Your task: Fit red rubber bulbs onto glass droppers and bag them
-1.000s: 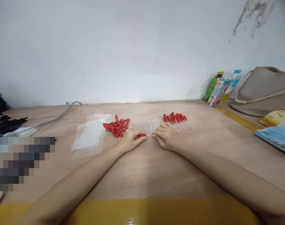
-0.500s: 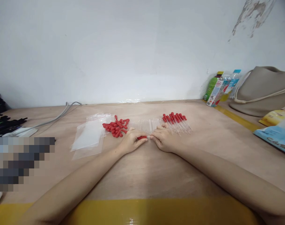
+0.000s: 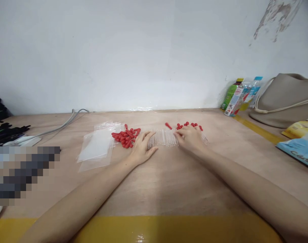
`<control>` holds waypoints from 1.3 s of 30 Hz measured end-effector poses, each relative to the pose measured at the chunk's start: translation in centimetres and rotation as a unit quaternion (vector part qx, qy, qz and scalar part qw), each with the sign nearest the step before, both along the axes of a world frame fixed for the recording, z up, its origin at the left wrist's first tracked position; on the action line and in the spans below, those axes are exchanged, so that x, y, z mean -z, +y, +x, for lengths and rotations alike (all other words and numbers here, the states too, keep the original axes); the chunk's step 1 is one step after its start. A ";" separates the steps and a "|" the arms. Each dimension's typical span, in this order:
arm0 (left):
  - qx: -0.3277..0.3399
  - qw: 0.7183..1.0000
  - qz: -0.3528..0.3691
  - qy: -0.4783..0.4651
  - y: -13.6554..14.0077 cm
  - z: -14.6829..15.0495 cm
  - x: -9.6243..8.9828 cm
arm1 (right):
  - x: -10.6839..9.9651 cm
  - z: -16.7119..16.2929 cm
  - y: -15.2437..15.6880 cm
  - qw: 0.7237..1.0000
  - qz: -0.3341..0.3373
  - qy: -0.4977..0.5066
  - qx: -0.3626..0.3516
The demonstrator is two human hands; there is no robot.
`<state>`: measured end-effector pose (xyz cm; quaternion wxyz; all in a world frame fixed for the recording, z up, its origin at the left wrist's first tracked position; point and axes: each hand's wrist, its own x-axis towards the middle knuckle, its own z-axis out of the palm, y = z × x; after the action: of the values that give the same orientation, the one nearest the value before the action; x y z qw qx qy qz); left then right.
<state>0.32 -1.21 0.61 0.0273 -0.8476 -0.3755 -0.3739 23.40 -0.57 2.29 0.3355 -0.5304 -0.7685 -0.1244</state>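
Observation:
My left hand point(image 3: 141, 149) is open, thumb and fingers spread and nothing between them, at the right edge of a heap of loose red rubber bulbs point(image 3: 125, 136). My right hand point(image 3: 190, 138) pinches a glass dropper whose red bulb point(image 3: 168, 125) points up and left; most of its tube is hidden by the fingers. Between my hands lies a row of clear glass pipette tubes point(image 3: 164, 137). Behind and partly under my right hand are several droppers fitted with red bulbs point(image 3: 187, 124), their glass tips point(image 3: 205, 138) showing past the knuckles.
Clear zip bags point(image 3: 95, 145) lie left of the bulbs. A grey cable point(image 3: 60, 129) runs along the back left. At the right stand drink bottles point(image 3: 233, 98), a grey bag point(image 3: 287, 98) and a blue packet point(image 3: 299, 148). Yellow tape point(image 3: 133, 229) crosses the front edge.
My hands have moved apart. The left has opened and let go of the red bulb; the right has carried the dropper up and right toward the bulb-fitted ones.

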 end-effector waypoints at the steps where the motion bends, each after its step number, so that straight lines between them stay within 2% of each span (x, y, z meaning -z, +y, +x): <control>1: 0.005 1.000 -0.005 0.005 0.0 0.0 0.0 | -0.1 0.7 0.5 0.998 -0.025 0.029 0.052; 5: 0.009 1.000 -0.018 0.018 0.0 0.1 0.2 | -0.2 3.0 1.9 0.972 -0.122 0.080 0.186; 9: 0.009 1.000 -0.023 0.012 0.1 0.1 0.4 | 0.1 3.7 2.3 0.959 -0.152 0.067 0.228; 14: 0.006 0.999 -0.038 0.014 0.0 0.0 0.3 | 0.5 3.5 2.5 0.959 -0.173 0.049 0.217; 18: 0.009 0.999 -0.042 0.015 0.0 0.0 0.3 | 0.8 3.3 2.5 0.964 -0.151 0.063 0.209; 21: 0.014 0.999 -0.041 0.014 0.0 0.1 0.2 | 0.8 2.7 2.1 0.975 -0.128 0.063 0.169; 24: 0.016 0.999 -0.044 0.015 0.1 0.1 0.2 | 0.8 1.7 1.7 0.980 -0.136 0.043 0.141; 30: 0.029 0.999 -0.026 0.020 0.2 0.2 0.3 | 0.8 0.5 1.7 0.971 -0.177 0.006 0.161; 34: 0.027 0.999 -0.024 0.026 0.2 0.2 0.3 | 0.9 0.3 1.9 0.966 -0.191 0.019 0.171; 39: -0.012 0.999 -0.001 0.035 -0.1 0.3 0.2 | 1.6 0.4 1.7 0.975 -0.128 0.087 0.159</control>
<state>0.66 -1.28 0.36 0.0448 -0.8557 -0.3849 -0.3431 23.76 1.11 0.72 0.3062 -0.6933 -0.6517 -0.0304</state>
